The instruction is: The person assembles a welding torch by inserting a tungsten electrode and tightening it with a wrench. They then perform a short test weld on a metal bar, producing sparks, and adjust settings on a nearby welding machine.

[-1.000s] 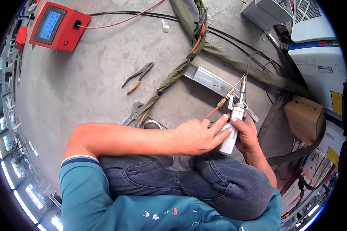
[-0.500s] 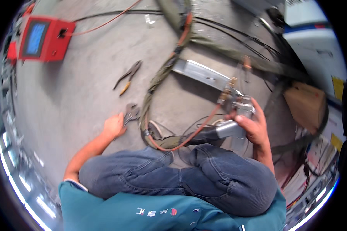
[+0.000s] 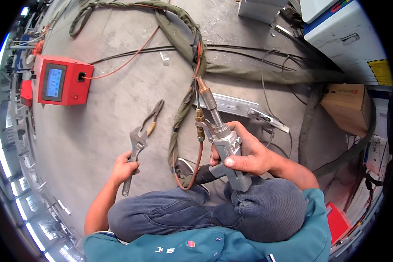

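My left hand (image 3: 126, 167) is closed round the handle of an adjustable wrench (image 3: 138, 144), whose jaws point up and away from me. My right hand (image 3: 249, 150) grips a silver metal welding torch (image 3: 226, 144) by its body. The copper-tipped nozzle (image 3: 201, 83) points away from me, and the torch's lower end rests against my right knee. A brass fitting (image 3: 199, 118) sits beside the nozzle, joined to an orange hose (image 3: 199, 159). Just beyond the wrench lie pliers (image 3: 155, 118) with yellow-and-black handles on the floor.
A red box with a screen (image 3: 65, 81) stands at the left, with an orange line running from it. A green-sheathed cable bundle (image 3: 270, 73) crosses the floor. Behind the torch lie a metal channel (image 3: 231, 104) and a clamp-like tool (image 3: 270, 120). A cardboard box (image 3: 346, 107) is at the right.
My right hand has raised the torch and swung its nozzle forward, moving it left. The wrench has come up off its earlier spot, in my left hand. The view has shifted too.
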Motion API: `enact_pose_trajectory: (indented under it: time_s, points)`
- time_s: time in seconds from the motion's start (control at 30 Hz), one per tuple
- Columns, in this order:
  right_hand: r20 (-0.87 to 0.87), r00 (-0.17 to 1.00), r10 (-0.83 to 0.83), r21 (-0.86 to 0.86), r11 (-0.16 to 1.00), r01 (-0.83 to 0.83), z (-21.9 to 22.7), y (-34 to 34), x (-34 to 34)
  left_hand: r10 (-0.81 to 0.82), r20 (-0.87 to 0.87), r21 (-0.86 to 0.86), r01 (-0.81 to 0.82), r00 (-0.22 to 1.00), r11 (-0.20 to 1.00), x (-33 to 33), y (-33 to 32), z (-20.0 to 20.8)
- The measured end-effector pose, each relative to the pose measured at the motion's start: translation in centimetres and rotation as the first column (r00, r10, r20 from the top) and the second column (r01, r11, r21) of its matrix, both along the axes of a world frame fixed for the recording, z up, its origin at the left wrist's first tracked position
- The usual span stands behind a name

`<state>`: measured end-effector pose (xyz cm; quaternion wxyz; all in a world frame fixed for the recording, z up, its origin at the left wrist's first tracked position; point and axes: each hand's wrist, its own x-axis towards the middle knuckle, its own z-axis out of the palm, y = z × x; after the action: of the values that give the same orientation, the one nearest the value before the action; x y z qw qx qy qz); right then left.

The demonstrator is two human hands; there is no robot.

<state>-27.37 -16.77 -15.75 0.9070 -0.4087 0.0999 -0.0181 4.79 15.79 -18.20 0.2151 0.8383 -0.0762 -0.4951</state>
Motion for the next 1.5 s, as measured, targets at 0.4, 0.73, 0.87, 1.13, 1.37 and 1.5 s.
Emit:
enact_pose_trajectory:
  time_s: [0.4, 0.73, 0.87, 1.13, 1.37, 1.5]
  points:
    - [0.046, 0.975, 0.219, -0.465, 0.868, -0.173, 6.3, 0.0, 4.6, -0.874, 0.415, 0.214, 0.907, 0.252, 0.363, -7.1, -14.8, 28.6]
    - [0.122, 0.97, 0.208, -0.527, 0.842, -0.114, 6.2, 1.4, 5.4, -0.968, 0.251, 0.454, 0.88, 0.025, 0.141, -9.8, -18.2, 32.1]
    - [0.11, 0.97, 0.217, -0.512, 0.849, -0.132, 6.6, 1.3, 5.3, -0.994, 0.109, 0.523, 0.851, -0.021, 0.039, -11.1, -20.3, 33.5]
    - [0.094, 0.978, 0.184, -0.524, 0.845, -0.109, 6.4, 1.3, 5.4, -0.998, -0.061, 0.583, 0.812, -0.005, -0.04, -12.0, -23.3, 35.0]
    - [0.061, 0.981, 0.185, -0.519, 0.845, -0.127, 6.3, 1.1, 5.5, -0.994, -0.11, 0.524, 0.85, 0.009, -0.05, -11.8, -24.8, 34.3]
    - [0.078, 0.973, 0.216, -0.534, 0.833, -0.142, 6.6, 1.6, 5.6, -0.949, -0.289, 0.563, 0.824, 0.128, -0.06, -13.5, -26.4, 34.5]
